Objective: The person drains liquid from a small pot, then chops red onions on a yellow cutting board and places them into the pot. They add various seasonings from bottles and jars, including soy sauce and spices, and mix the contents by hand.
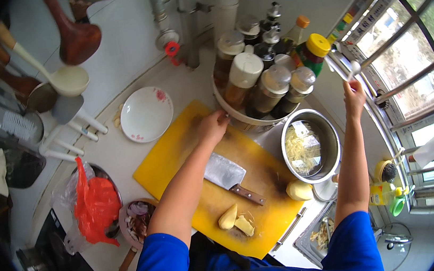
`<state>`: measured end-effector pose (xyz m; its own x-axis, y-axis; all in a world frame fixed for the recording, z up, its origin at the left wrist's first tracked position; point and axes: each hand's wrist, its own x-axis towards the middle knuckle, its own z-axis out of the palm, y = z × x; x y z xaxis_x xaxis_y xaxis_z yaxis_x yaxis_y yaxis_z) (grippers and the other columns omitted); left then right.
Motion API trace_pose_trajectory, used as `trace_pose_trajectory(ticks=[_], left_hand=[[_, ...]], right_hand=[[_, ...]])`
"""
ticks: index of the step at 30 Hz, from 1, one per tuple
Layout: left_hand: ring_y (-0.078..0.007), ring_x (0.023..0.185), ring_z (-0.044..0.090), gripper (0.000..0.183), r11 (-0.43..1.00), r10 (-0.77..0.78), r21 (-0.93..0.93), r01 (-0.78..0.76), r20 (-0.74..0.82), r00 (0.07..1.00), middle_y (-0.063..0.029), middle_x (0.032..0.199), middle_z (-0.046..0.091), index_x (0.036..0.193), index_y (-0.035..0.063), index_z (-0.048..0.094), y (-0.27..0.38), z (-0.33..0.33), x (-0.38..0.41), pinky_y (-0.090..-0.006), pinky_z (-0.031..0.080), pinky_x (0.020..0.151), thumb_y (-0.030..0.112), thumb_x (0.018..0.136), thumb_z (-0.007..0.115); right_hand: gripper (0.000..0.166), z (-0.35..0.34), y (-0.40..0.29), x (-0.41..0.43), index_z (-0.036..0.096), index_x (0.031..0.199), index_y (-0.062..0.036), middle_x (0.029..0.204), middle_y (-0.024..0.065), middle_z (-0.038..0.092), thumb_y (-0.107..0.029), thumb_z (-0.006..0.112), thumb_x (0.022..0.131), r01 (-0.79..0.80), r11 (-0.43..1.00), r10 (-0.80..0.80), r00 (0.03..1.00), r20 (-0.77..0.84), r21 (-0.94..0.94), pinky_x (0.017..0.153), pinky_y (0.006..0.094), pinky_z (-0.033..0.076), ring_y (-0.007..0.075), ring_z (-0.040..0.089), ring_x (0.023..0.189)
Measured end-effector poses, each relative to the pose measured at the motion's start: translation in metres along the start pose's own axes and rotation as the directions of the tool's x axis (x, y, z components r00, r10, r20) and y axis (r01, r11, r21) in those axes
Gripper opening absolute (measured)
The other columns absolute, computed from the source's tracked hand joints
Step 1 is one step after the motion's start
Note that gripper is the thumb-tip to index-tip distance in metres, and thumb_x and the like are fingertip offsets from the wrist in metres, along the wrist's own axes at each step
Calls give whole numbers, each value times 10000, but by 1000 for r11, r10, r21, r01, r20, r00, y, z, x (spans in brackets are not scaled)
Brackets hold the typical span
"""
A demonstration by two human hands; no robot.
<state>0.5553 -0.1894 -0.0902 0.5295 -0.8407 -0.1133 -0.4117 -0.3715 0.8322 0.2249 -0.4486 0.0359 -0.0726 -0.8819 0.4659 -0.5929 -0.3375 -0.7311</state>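
My left hand (213, 128) reaches over a yellow cutting board (156, 170), its fingertips at the rim of a round condiment tray (243, 119); whether they grip it is unclear. My right hand (354, 99), raised near the window, holds a small white spoon (355, 67). A cleaver (227, 170) lies flat on the board. Below its wooden handle are a cut piece of peeled potato (228, 217) and a thinner slice (245, 226). A peeled potato (299, 190) sits at the board's right corner. Beside it, a metal pot (335, 134) contains pale shreds (302, 146), seemingly in water.
Several bottles and jars (248, 71) crowd the tray. A floral white plate (146, 113) stands behind the board. At left are a red plastic bag (96, 205) and a handled pan (129, 260) with sliced onion. Utensils (79, 38) hang upper left; a sink (303, 242) lies lower right.
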Motion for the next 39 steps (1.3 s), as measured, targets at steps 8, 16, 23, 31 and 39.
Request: trace_pose_trajectory(ticks=[8,16,23,31,39], left_hand=[[-199,741,653,303,977,-10,-207,-51,-284,959,-100,893,687,1154,98,621,-35,-6,8,-320,505,672,112,853,585],[-383,1235,462,650,921,275,-216,-323,-226,935,-213,1386,438,1419,75,339,-9,-10,31,-399,416,1008,110,811,566],[-404,1156,509,707,929,240,-157,-335,-436,867,-234,1374,427,1405,35,339,3,28,0,-436,471,926,74,749,601],[-386,1079,556,760,901,250,-238,-362,-398,883,-241,1362,399,1389,19,357,24,47,-66,-423,511,834,58,693,660],[-260,941,612,376,870,-11,-457,-183,-390,921,-123,1085,591,1157,51,539,4,51,-54,-361,500,794,45,791,624]], right_hand=[[119,-67,-26,-167,557,867,-55,731,22,574,-132,643,894,-259,911,155,936,315,321,471,173,351,46,465,537],[110,-79,-49,-256,514,833,-61,746,37,578,-46,591,909,-439,840,247,833,495,320,474,171,347,39,436,541],[103,-55,-57,-288,497,870,-56,697,11,553,-3,582,893,-503,823,244,733,636,265,547,193,416,70,509,569],[113,-37,-85,-310,511,863,-49,722,22,571,5,610,875,-501,851,249,650,718,159,538,208,425,80,523,567],[73,-45,-80,-326,548,962,-18,730,-5,551,-12,583,898,-439,890,222,647,730,118,542,188,406,59,505,582]])
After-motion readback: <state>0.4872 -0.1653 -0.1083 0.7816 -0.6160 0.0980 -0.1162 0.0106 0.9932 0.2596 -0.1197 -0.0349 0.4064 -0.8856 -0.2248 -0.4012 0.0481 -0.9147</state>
